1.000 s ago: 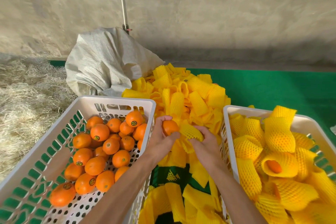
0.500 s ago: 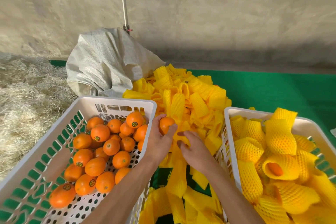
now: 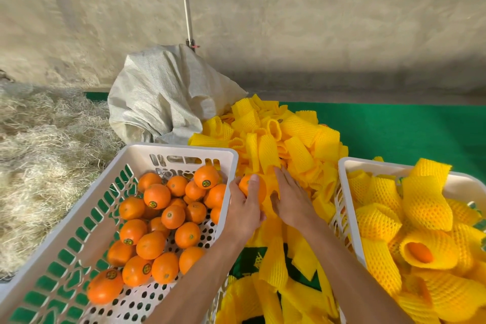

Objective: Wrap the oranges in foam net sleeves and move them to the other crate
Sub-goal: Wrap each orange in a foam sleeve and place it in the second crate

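Yellow foam net sleeves (image 3: 278, 144) lie heaped between two white crates; I take this heap as my landmark. To its left, the source crate (image 3: 181, 151) holds roughly two dozen bare oranges (image 3: 157, 218), several with round stickers. To its right, the receiving crate (image 3: 349, 166) is filled with sleeved fruit (image 3: 418, 250), one orange showing through an open sleeve end. At the near edge of the heap, my left hand (image 3: 246, 209) is closed around a single bare orange (image 3: 251, 187), fingers curled over it. Just beside it, my right hand (image 3: 290, 198) rests palm-down on the sleeves with fingers extended; I cannot tell whether it has hold of one. Behind the heap sits a grey woven sack (image 3: 168, 97); straw (image 3: 39, 152) lies far left and a green mat (image 3: 407, 129) far right. I judge the task well advanced but unfinished: the held orange is not yet wrapped, and the whole left-crate batch remains.
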Tool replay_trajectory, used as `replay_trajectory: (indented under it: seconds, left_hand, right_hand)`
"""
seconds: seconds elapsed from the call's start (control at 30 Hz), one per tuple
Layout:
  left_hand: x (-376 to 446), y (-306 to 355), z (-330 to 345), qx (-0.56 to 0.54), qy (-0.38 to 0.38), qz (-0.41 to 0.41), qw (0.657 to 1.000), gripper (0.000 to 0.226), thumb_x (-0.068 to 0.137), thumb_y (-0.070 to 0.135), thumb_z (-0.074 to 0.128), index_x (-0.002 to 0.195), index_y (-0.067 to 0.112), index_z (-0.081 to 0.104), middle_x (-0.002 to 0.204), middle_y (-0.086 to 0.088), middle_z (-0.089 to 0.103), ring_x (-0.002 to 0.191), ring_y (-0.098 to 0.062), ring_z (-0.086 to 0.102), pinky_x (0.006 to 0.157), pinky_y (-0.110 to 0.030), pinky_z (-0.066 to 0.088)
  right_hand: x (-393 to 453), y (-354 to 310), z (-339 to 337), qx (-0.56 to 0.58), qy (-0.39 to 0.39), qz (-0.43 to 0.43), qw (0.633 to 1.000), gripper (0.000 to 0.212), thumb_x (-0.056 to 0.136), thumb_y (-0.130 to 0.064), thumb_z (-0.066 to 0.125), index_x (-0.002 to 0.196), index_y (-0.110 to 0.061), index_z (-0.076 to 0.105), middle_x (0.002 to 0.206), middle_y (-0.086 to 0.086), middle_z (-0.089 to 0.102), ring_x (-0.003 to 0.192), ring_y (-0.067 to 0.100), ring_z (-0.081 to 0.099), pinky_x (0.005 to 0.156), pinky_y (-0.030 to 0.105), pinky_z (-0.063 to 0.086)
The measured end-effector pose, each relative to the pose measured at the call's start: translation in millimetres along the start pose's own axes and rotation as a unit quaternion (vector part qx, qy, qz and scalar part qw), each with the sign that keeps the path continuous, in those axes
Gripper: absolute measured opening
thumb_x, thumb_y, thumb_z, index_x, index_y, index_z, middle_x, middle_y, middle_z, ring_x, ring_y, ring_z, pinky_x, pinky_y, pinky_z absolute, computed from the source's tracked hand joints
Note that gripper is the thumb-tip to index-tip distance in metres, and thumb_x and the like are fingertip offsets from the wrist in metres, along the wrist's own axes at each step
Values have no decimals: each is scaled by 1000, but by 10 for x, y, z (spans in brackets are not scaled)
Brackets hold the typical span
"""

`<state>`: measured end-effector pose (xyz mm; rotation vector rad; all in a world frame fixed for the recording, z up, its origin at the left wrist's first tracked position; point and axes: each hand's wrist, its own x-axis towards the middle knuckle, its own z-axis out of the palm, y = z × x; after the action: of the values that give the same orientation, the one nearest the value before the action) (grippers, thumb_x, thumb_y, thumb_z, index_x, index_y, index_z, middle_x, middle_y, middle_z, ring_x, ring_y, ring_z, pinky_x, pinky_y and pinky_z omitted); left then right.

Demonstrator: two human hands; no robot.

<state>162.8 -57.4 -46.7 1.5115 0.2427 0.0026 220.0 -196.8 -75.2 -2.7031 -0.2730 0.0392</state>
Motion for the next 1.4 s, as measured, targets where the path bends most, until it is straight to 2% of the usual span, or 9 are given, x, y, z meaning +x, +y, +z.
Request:
replay_trajectory:
  seconds: [0.13, 0.33, 0.43, 0.6, 0.7, 0.97, 1.03, 1.17, 1.4]
  left_hand:
    - [35, -12, -22, -33, -14, 27, 999, 32, 107, 42, 50, 137, 39, 42, 88, -4, 62, 58, -22, 65, 54, -33, 55]
    - [54, 3, -18, -74, -30, -3, 997, 41, 96, 47, 70, 132, 41, 50, 112, -5, 61, 75, -21, 64, 66, -37, 59]
    - [18, 39, -4, -34, -34, 7, 999, 71, 82, 72, 69, 141, 41, 43, 140, 1, 51, 99, -22, 66, 68, -31, 60]
    - [14, 47, -17, -19, -46, 6, 999, 83, 83, 83, 50, 152, 37, 36, 157, 9, 39, 128, -11, 54, 88, -46, 63]
    - [-13, 63, -36, 5, -81, 3, 997, 98, 71, 91, 62, 153, 45, 34, 158, 11, 38, 129, -9, 54, 95, -44, 61]
    - [-34, 26, 13, 61, -130, -6, 990, 80, 76, 57, 80, 145, 54, 41, 152, 12, 43, 134, -12, 52, 108, -43, 51]
    - [-18, 30, 10, -14, -131, -25, 991, 60, 93, 27, 65, 147, 45, 46, 148, 7, 51, 127, -18, 60, 100, -45, 57]
    - [-34, 97, 49, -56, -122, -73, 988, 47, 104, 3, 44, 142, 30, 55, 139, -12, 60, 117, -35, 66, 92, -50, 59]
    - [-150, 280, 4, -165, -172, -238, 942, 34, 104, 31, 40, 129, 11, 54, 114, -18, 64, 80, -31, 64, 63, -35, 46]
  right_hand:
    - [-145, -130, -199, 135, 198, -7, 971, 29, 104, -21, 52, 128, -13, 67, 129, 6, 67, 116, 23, 64, 91, 40, 55]
    - [-472, -118, -490, 199, 258, 12, 945, 13, 91, -25, 75, 89, -17, 64, 83, -8, 65, 75, 6, 60, 65, 18, 47]
    - [-626, -54, -444, 246, 218, 34, 944, 27, 88, -26, 77, 96, -31, 52, 83, -8, 60, 71, 8, 58, 58, 16, 46]
    - [-803, -110, -356, 448, 147, 16, 882, 46, 95, -23, 70, 135, -38, 51, 121, -21, 66, 110, -5, 63, 86, 13, 53]
    - [-833, -160, -393, 442, 156, -3, 883, 29, 98, -27, 67, 126, -36, 64, 115, -21, 70, 107, -2, 65, 85, 14, 54]
    - [-849, -193, -457, 475, 185, 15, 860, 17, 98, -20, 66, 111, -27, 75, 110, -12, 73, 104, 3, 68, 86, 19, 55]
    - [-824, -201, -449, 572, 165, 76, 800, 21, 100, -13, 62, 112, -24, 75, 109, -7, 77, 103, 8, 71, 85, 23, 58]
    - [-769, -228, -511, 814, 55, 203, 541, 24, 98, -1, 58, 119, -7, 66, 117, 13, 74, 100, 22, 75, 82, 34, 62]
    - [-778, -199, -628, 820, -55, 217, 526, 48, 87, -22, 69, 133, -8, 63, 124, 14, 71, 104, 26, 73, 76, 32, 63]
